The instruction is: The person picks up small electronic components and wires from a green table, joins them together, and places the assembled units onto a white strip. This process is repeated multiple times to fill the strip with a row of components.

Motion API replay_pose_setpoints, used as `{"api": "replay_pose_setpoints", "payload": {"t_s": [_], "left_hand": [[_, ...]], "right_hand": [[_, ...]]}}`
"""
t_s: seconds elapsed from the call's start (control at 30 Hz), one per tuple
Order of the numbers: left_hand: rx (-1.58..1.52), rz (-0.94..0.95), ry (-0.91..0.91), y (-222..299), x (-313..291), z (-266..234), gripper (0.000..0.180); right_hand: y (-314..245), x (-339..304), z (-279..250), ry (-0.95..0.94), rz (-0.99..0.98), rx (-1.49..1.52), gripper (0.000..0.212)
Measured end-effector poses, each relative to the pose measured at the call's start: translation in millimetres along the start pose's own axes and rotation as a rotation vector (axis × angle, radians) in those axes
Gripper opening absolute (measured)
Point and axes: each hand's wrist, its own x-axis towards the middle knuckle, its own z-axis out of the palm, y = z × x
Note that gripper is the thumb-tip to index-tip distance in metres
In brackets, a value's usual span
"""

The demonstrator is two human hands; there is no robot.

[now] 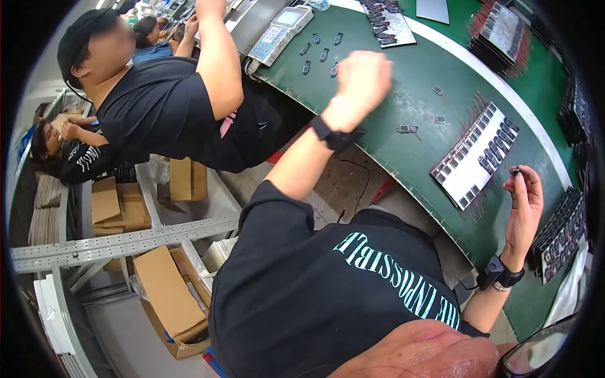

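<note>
My left hand [364, 82] is closed in a curled shape over the green table [391, 104], beside a small black part [334, 69]; its fingertips are hidden and slightly blurred. Between thumb and fingertips, my right hand [524, 205] pinches a small black piece [517, 171] at the table's right. Left of that hand lies a white board [455, 183] carrying rows of small black rectangular modules with thin red wires. A loose module with wires [408, 128] and two smaller ones [440, 119] rest between my hands.
A grey keypad device [282, 34] and several black parts [323, 55] lie at the far left. Stacked module boards [501, 34] stand far right, with more [558, 236] near right. A co-worker [164, 101] works at my left. Cardboard boxes [170, 293] fill the shelving.
</note>
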Motion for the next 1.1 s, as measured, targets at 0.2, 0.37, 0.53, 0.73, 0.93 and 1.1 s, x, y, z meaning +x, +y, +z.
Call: {"api": "replay_pose_setpoints", "payload": {"t_s": [0.2,0.37,0.53,0.73,0.93,1.1], "left_hand": [[0.213,-0.217,-0.073,-71.8,-27.5,-9.3,0.028],[0.141,-0.160,-0.046,-72.6,-27.8,-2.7,0.024],[-0.163,-0.068,0.020,-13.5,-19.8,-24.8,0.015],[-0.677,0.485,-0.148,127.5,-33.5,-41.5,0.013],[-0.898,0.598,-0.178,154.5,-31.8,-36.3,0.016],[-1.095,0.502,-0.136,163.8,-26.9,-29.2,0.019]], "right_hand": [[0.9,3.6,2.5,-0.055,0.000,-0.001,0.022],[2.1,1.8,-3.5,-0.030,0.007,0.014,0.021],[0.2,-1.0,-0.7,-0.065,0.086,0.114,0.021],[-10.9,-2.8,10.9,-0.081,0.195,0.215,0.020],[-5.6,-0.1,0.9,-0.093,0.207,0.124,0.019],[-17.6,-2.9,-0.6,-0.095,0.227,0.038,0.020]]}}
